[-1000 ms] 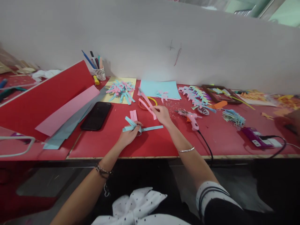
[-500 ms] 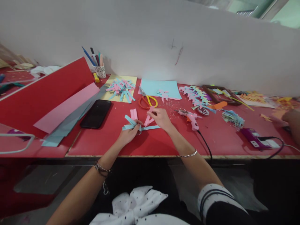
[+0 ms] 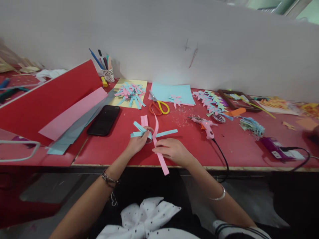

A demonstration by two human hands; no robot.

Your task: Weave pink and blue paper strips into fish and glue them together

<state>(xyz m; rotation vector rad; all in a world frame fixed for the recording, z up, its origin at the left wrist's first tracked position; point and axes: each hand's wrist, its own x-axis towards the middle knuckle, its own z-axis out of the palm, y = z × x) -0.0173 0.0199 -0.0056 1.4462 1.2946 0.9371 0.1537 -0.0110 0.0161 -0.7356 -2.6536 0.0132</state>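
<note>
Low over the red table, my left hand (image 3: 137, 143) pinches light blue paper strips (image 3: 167, 132), whose ends stick out on both sides of the fingers. My right hand (image 3: 175, 151) has its fingers closed on a long pink paper strip (image 3: 163, 165). This strip crosses the blue one close to my left fingertips; its upper end curls up and its lower end reaches over the table's front edge. Just behind my left hand lies a stack of short pink strips (image 3: 144, 120). How the strips are folded inside my left grip is hidden.
Scissors (image 3: 159, 108) lie behind my hands. To the right are a pink glue gun (image 3: 206, 126) with its cord and a purple power strip (image 3: 275, 149). A phone (image 3: 104, 120) and paper sheets (image 3: 74, 114) lie left. A person's hand (image 3: 315, 134) shows at the right edge.
My right hand has moved toward me and down, drawing the pink strip out long across the blue one. My left hand still grips the blue strips in about the same place.
</note>
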